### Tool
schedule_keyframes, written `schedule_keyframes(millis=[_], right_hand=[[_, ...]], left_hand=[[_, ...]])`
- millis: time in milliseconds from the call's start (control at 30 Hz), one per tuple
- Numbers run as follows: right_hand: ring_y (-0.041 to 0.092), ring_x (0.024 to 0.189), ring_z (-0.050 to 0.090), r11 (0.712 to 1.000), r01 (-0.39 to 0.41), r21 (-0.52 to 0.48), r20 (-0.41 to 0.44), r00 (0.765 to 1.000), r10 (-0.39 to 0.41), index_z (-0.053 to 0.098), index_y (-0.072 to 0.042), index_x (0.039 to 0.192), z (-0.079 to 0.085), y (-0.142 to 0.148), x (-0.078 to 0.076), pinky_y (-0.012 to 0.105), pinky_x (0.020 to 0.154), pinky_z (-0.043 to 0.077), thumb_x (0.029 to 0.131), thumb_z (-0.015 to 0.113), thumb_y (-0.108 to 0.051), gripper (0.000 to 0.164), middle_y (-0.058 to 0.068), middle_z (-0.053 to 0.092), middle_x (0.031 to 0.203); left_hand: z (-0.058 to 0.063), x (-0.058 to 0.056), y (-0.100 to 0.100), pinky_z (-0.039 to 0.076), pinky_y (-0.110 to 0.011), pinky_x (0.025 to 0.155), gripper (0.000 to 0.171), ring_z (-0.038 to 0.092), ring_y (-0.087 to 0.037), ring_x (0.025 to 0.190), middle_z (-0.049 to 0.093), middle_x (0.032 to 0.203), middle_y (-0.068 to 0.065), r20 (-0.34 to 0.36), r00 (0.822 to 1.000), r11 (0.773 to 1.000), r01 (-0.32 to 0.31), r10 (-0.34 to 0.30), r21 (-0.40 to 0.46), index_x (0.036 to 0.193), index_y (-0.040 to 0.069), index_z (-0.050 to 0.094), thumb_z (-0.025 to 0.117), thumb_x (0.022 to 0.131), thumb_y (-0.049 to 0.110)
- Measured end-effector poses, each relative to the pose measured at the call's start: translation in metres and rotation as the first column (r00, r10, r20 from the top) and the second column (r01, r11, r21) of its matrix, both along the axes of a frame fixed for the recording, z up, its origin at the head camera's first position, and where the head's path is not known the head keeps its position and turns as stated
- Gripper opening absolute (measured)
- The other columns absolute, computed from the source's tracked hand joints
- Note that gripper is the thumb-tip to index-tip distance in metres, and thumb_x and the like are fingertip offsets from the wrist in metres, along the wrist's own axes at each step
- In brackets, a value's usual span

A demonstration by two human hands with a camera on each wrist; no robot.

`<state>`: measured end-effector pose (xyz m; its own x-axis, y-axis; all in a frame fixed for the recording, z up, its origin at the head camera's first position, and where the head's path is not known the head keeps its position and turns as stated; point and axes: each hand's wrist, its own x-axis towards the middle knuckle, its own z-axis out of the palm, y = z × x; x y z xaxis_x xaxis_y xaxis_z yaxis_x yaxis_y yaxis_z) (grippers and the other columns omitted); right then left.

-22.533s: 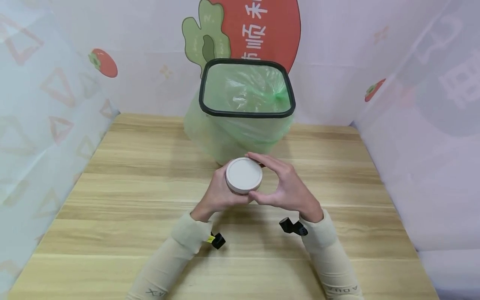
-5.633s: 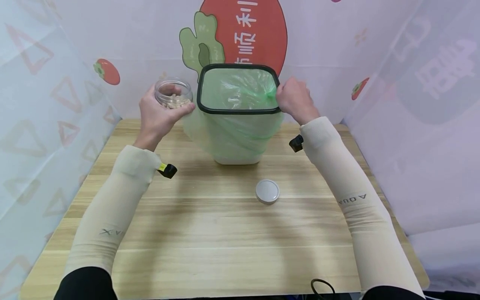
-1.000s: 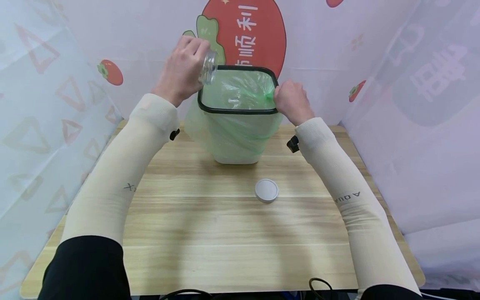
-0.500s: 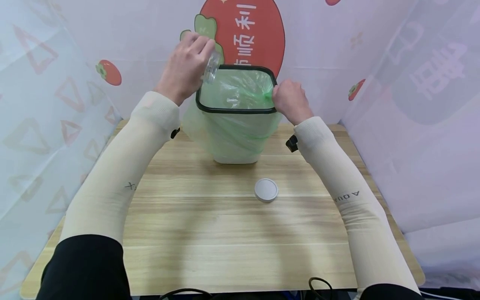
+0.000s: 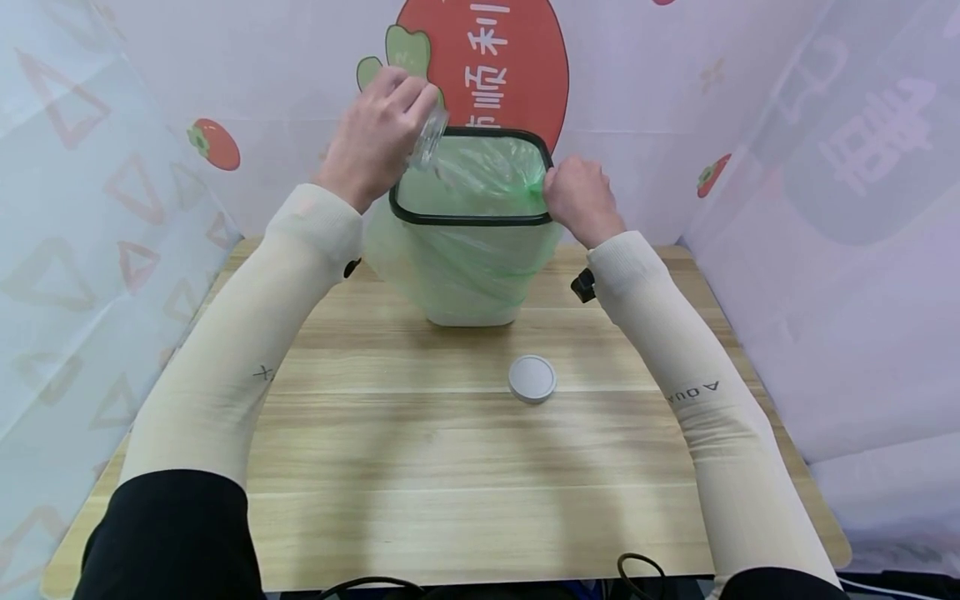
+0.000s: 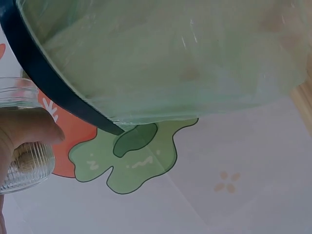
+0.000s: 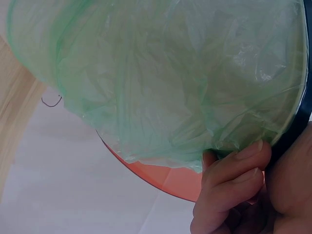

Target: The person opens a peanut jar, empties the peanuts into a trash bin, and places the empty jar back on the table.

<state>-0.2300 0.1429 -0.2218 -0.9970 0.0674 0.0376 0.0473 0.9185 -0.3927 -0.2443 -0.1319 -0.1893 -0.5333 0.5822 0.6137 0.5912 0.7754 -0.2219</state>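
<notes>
Clear, ribbed, cylindrical jar [image 5: 431, 140], held tilted at about eleven o'clock of a waste bin's mouth in the head view, its open end turned toward the bin. Tan matter [image 6: 24, 160], too indistinct to identify, shows through the jar's wall in the left wrist view. The left hand [image 5: 378, 135] wraps the jar from the nine o'clock side, fingers curled round it, thumb lying across the wall. The pale, tapered waste bin [image 5: 471, 318] stands upright on a light wood-grain table [image 5: 450, 483], draped in a translucent green plastic bag [image 5: 480, 262] and topped by a black rounded-rectangular rim [image 5: 472, 221]. At three o'clock of this rim, the right hand [image 5: 585, 200] grips its edge; the right wrist view shows curled fingers on the bag side and the rim passing between them and the palm. Between five and six o'clock from the bin, and well apart from both hands, a round white lid with a grey edge [image 5: 532, 377] lies flat on the table. Cream sleeves cover both forearms, the left sleeve [image 5: 210, 400] entering from seven o'clock and the right sleeve [image 5: 690, 383] from five. At twelve o'clock, behind the bin, a white backdrop [image 5: 637, 100] bears a large red rounded figure [image 5: 528, 67] with white lettering.
</notes>
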Motion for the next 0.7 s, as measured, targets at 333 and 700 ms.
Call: schedule_keyframes(millis=[333,700], right_hand=[[0.026,0.074,0.054,1.0,-0.001,-0.005,0.005,1.0,0.001,0.046,-0.011,0.078,0.001,0.0,0.0,0.034,0.061,0.047,0.11,0.027,-0.028,0.04,0.009,0.05,0.084],[0.027,0.076,0.053,1.0,-0.004,0.0,-0.008,1.0,0.004,0.046,-0.011,0.078,0.001,0.0,0.0,0.036,0.062,0.046,0.109,0.028,-0.027,0.039,0.01,0.05,0.084]], left_hand=[[0.004,0.0,-0.003,0.052,-0.048,0.115,0.031,0.056,-0.039,0.13,0.066,0.134,-0.021,-0.045,0.999,1.0,0.011,-0.011,-0.004,0.132,-0.006,0.058,0.049,0.103,-0.007],[0.013,0.003,0.001,0.054,-0.05,0.112,0.028,0.057,-0.038,0.129,0.065,0.132,-0.019,-0.133,0.991,0.997,-0.01,0.0,-0.074,0.132,-0.003,0.058,0.052,0.104,-0.003]])
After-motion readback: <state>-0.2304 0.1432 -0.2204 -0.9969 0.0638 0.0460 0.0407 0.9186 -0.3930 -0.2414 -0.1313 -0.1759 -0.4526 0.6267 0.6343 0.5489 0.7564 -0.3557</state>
